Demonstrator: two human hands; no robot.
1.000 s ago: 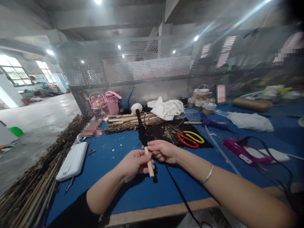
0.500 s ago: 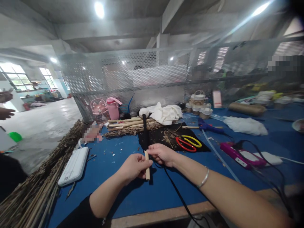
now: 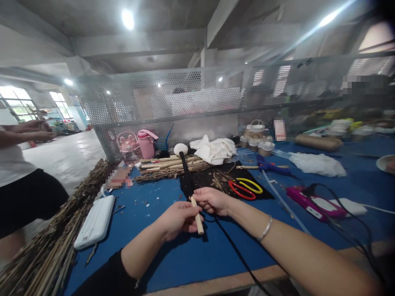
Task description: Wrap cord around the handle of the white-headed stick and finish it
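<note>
A stick with a bare pale wooden end point(image 3: 197, 216), a black-wrapped shaft point(image 3: 185, 174) and a round white head point(image 3: 180, 149) slants away from me above the blue table. My left hand point(image 3: 182, 218) is closed round the pale end, thumb on top. Where the black wrapping meets the bare wood, my right hand point(image 3: 211, 200) pinches the stick. A long black cord point(image 3: 236, 253) runs from beneath my right hand over the table's front edge.
Red and yellow-handled scissors point(image 3: 247, 188) lie on a black cloth. Dry stalks point(image 3: 40, 246) and a white power bank point(image 3: 95, 222) are at left. A purple device point(image 3: 314, 203) with cables is at right. Beyond the stalks stands a person point(image 3: 21, 164).
The pale end of the stick has swung to the right and its white head slightly to the left. At the far left, more of the person has come into view.
</note>
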